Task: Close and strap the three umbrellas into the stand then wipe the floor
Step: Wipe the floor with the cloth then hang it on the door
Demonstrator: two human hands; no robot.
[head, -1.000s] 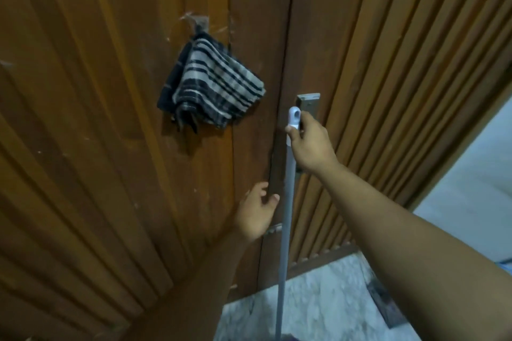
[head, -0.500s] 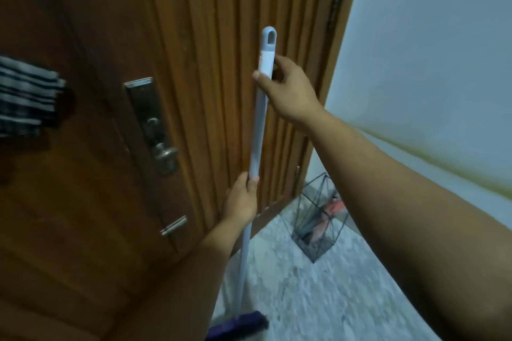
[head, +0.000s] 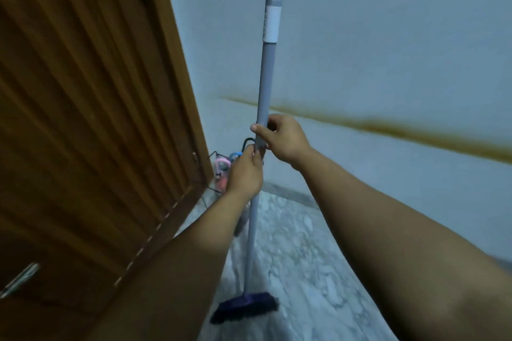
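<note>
I hold a long grey mop handle [head: 266, 69] upright in front of me. My right hand [head: 282, 141] grips the pole about halfway up, and my left hand [head: 245, 174] grips it just below, the two hands touching. The dark purple mop head [head: 245, 310] rests on the marbled floor [head: 299, 252]. Behind my left hand, in the corner by the door, stands the black wire umbrella stand [head: 214, 171] with pink and blue umbrella handles [head: 223, 165] sticking out; my hands hide most of it.
A ribbed wooden door [head: 91, 119] fills the left side, with a metal latch [head: 19, 279] at its lower left. A pale wall [head: 388, 50] with a brown stain line [head: 388, 124] runs along the right. Open marbled floor lies ahead.
My view has swung right, from the door and hanging striped cloth toward the corner. My right hand slid down the mop handle from its top to the middle, meeting my left hand.
</note>
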